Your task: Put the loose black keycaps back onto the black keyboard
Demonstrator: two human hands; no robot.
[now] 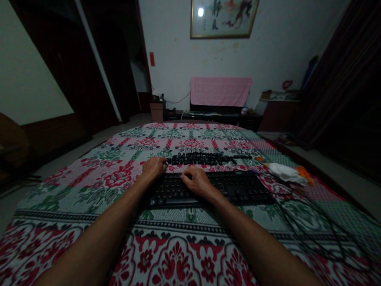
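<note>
A black keyboard [175, 194] lies across the patterned cloth in front of me, many of its key positions bare of caps. Behind it, loose black keycaps [205, 159] are spread in a long heap. My left hand [154, 167] is at the heap's left end, its fingertips pinched on what looks like a keycap. Over the keyboard's upper middle rests my right hand [196, 181], thumb and forefinger drawn together near the top row. Whatever those right fingertips hold, if anything, is too small and dark to make out.
Black cables [324, 238] coil over the cloth at the right. A white crumpled cloth or bag [285, 173] with an orange end lies beyond the keyboard's right corner. The flowered tablecloth [178, 258] covers the surface. A pink cloth [220, 91] hangs over a screen at the back.
</note>
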